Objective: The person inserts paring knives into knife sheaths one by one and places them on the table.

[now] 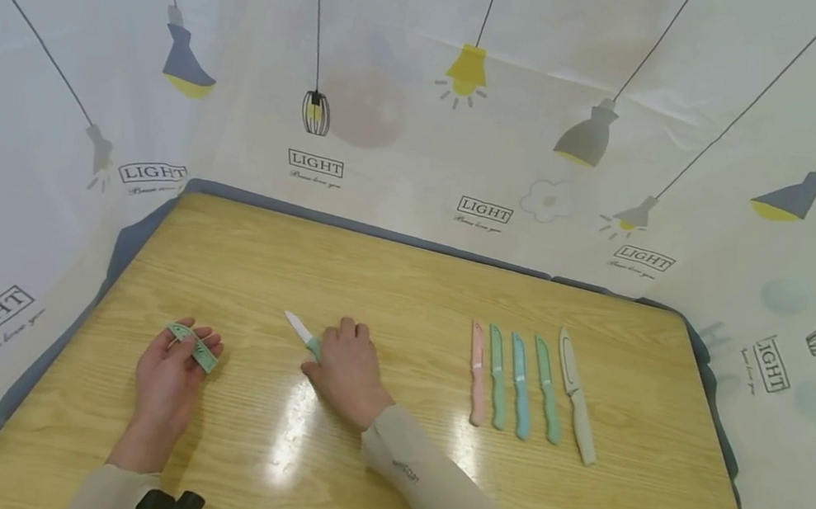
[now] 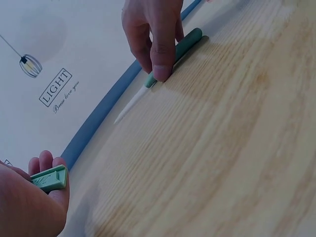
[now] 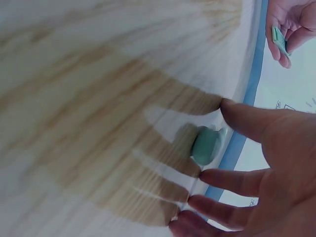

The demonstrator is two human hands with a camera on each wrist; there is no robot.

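On the left of the table, my left hand (image 1: 166, 383) holds a light green knife sheath (image 1: 204, 356) between thumb and fingers, palm turned up. A paring knife (image 1: 301, 329) with a white blade and green handle lies on the wood, its bare blade pointing away to the left. My right hand (image 1: 351, 369) is over its handle, hiding most of it in the head view. The right wrist view has the thumb and fingertips down on the table either side of the handle (image 3: 204, 146), with gaps showing between. Thumb and fingers straddle the handle (image 2: 189, 43) in the left wrist view.
To the right lies a row of sheathed knives: a pink knife (image 1: 477, 374), a green knife (image 1: 497, 377), a blue knife (image 1: 520, 387), another green knife (image 1: 548, 389) and a larger beige knife (image 1: 576, 395). A printed curtain (image 1: 402, 171) surrounds the wooden table (image 1: 376, 276).
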